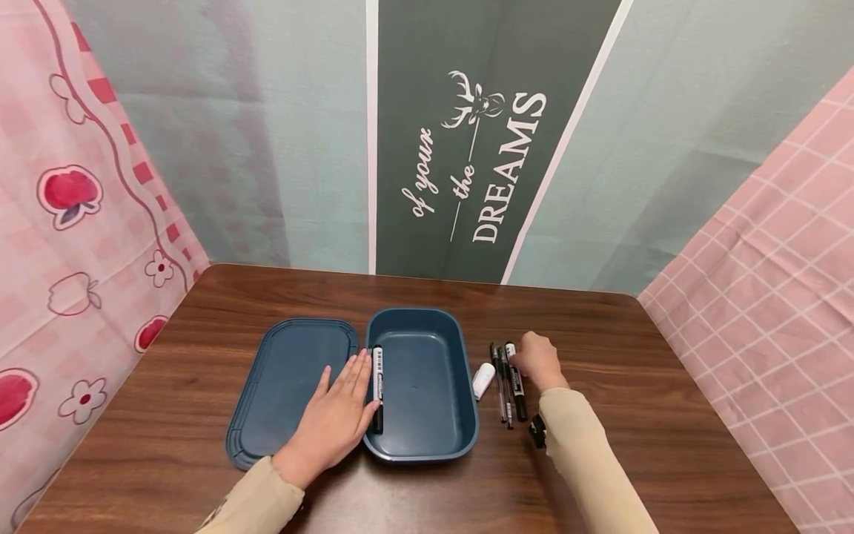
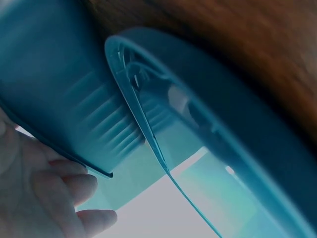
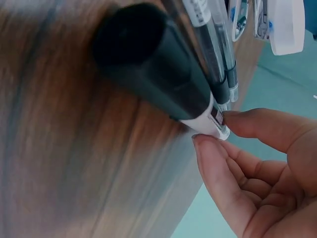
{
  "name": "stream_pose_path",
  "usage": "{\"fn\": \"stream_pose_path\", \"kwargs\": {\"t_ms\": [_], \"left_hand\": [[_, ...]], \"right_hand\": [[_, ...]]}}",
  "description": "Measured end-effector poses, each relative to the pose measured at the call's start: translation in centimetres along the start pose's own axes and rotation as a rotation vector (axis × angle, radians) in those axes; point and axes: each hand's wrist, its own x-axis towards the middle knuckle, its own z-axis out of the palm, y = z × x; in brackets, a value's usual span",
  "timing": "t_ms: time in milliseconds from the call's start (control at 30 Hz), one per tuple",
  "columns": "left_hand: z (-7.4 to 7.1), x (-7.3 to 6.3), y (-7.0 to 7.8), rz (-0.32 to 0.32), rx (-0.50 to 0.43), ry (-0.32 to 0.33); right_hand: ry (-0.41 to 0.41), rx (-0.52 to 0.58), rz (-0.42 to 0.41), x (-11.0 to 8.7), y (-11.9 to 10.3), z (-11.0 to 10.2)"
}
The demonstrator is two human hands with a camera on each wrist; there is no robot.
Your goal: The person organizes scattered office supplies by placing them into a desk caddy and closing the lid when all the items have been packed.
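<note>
A blue plastic box (image 1: 416, 454) stands uncovered on the table. A white-and-black marker (image 1: 378, 389) lies lengthwise inside, along its left wall. My left hand (image 1: 336, 415) lies over the box's left rim with straight fingers, its thumb against or very near that marker. In the left wrist view, its fingers (image 2: 64, 191) are at a blue plastic edge. Right of the box, my right hand (image 1: 539, 361) pinches the white end of another marker (image 3: 158, 64) between thumb and fingers; its black cap points toward the camera. Several slim pens (image 1: 502, 386) lie just left of that marker.
A blue lid (image 1: 293, 371) lies flat left of the box. A small white object (image 1: 483, 380) rests between the box and the pens. Printed curtains (image 1: 320, 148) rise behind the wooden table (image 1: 634, 415), with pink cloth (image 1: 767, 282) at the sides.
</note>
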Motion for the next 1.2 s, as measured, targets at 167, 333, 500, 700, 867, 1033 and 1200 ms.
{"fn": "stream_pose_path", "kwargs": {"t_ms": [167, 333, 500, 700, 867, 1033, 1200], "left_hand": [[-0.04, 0.04, -0.12, 0.008, -0.001, 0.004], [-0.18, 0.07, -0.13, 0.006, -0.010, -0.001], [-0.22, 0.13, -0.04, 0.009, -0.007, -0.006], [-0.18, 0.20, 0.07, 0.006, -0.007, -0.020], [-0.14, 0.13, 0.04, 0.002, -0.011, -0.017], [-0.05, 0.09, 0.01, 0.001, -0.017, -0.014], [0.01, 0.05, 0.00, 0.002, -0.015, -0.010]], "right_hand": [[0.019, -0.023, 0.026, 0.07, -0.55, 0.24], [0.022, -0.030, 0.017, 0.20, -0.88, 0.20], [-0.017, -0.008, 0.048, 0.09, -0.93, 0.05], [-0.012, 0.001, 0.059, 0.16, -0.89, 0.16], [0.000, 0.023, 0.044, 0.18, -0.80, 0.37], [-0.003, 0.054, 0.065, 0.18, -0.33, 0.46], [-0.015, 0.086, 0.061, 0.16, -0.02, 0.42]]}}
